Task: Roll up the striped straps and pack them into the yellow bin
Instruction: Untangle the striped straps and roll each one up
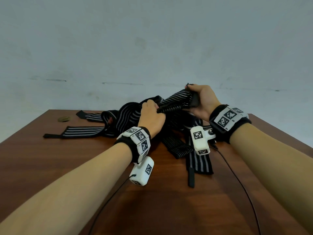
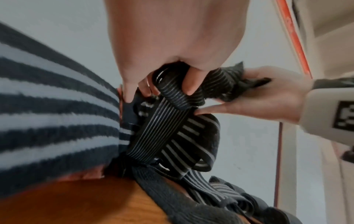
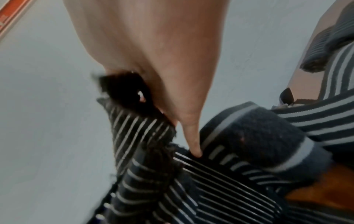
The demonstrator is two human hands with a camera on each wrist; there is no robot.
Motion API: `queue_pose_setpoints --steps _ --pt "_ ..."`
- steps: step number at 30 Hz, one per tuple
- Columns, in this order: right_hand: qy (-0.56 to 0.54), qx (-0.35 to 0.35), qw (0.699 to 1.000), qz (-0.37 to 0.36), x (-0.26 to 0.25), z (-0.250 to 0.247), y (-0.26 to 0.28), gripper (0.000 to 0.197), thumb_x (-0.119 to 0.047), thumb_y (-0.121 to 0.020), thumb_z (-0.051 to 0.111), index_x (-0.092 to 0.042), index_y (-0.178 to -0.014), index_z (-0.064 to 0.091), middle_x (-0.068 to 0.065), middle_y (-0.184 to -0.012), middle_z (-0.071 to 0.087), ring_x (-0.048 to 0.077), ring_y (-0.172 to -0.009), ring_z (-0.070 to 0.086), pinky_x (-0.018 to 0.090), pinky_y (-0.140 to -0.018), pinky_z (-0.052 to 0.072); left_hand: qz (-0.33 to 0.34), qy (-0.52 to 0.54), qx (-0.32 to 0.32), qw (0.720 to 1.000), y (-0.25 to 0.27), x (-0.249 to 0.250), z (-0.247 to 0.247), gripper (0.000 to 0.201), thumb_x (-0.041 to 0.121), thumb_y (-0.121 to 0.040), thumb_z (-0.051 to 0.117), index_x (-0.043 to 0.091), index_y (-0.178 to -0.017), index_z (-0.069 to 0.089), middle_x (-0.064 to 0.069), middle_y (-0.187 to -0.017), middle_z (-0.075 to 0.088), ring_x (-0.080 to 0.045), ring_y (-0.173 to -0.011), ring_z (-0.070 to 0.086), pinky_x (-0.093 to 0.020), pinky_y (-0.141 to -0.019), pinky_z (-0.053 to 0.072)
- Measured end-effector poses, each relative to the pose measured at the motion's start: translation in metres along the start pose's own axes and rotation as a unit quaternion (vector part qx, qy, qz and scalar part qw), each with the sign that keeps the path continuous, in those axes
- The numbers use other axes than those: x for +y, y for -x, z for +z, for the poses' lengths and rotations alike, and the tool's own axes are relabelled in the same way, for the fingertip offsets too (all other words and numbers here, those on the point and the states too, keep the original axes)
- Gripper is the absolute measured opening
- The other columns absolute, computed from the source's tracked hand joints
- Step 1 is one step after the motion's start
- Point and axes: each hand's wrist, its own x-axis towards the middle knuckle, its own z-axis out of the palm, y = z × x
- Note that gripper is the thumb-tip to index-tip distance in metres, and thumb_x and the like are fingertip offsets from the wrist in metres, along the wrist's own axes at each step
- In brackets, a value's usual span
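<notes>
A black strap with thin white stripes (image 1: 176, 102) is stretched in the air between both hands above the far part of the table. My left hand (image 1: 150, 114) grips its lower part, fingers curled round the bunched strap (image 2: 172, 91). My right hand (image 1: 201, 99) pinches the strap's dark end (image 3: 126, 89) up high, little finger (image 3: 193, 142) stretched out. Under the hands lies a tangled heap of several striped straps (image 1: 125, 119). No yellow bin shows in any view.
The brown wooden table (image 1: 67, 167) ends just behind the heap, before a pale wall. One strap (image 1: 74, 132) lies flat at the left, another (image 1: 199, 161) runs toward me at the right. A small olive object (image 1: 64, 118) sits at the far left.
</notes>
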Motion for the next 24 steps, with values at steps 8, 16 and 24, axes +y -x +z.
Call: queue_pose_setpoints --steps 8,16,24 --pt "-0.093 -0.029 0.995 -0.038 -0.028 0.002 0.019 0.023 -0.015 -0.096 0.043 -0.011 -0.077 0.056 0.003 -0.074 0.058 0.019 -0.066 0.058 0.030 -0.067 0.053 -0.053 0.164 -0.028 0.985 0.012 0.010 -0.005 0.045 0.031 -0.067 0.073 0.016 -0.108 0.066 -0.009 -0.111 0.073 -0.025 -0.104 0.070 -0.045 -0.096 0.057" --pt "0.511 0.059 0.855 0.060 0.010 -0.032 0.009 0.039 -0.048 -0.103 0.051 -0.013 -0.093 0.065 0.001 -0.092 0.067 0.018 -0.086 0.060 0.029 -0.076 0.047 -0.022 0.230 0.135 0.963 0.005 0.027 -0.021 0.016 0.008 -0.086 0.073 0.016 -0.096 0.063 -0.007 -0.097 0.072 -0.022 -0.089 0.071 -0.042 -0.084 0.060" --pt "0.640 -0.088 0.714 0.271 0.045 -0.031 0.027 0.067 -0.039 -0.109 0.046 -0.011 -0.163 0.017 0.010 -0.170 0.020 0.031 -0.154 0.025 0.043 -0.120 0.030 -0.113 0.292 0.174 0.934 -0.010 0.010 -0.041 0.026 0.016 -0.088 0.071 0.012 -0.112 0.064 -0.008 -0.103 0.072 -0.027 -0.092 0.071 -0.047 -0.084 0.063"
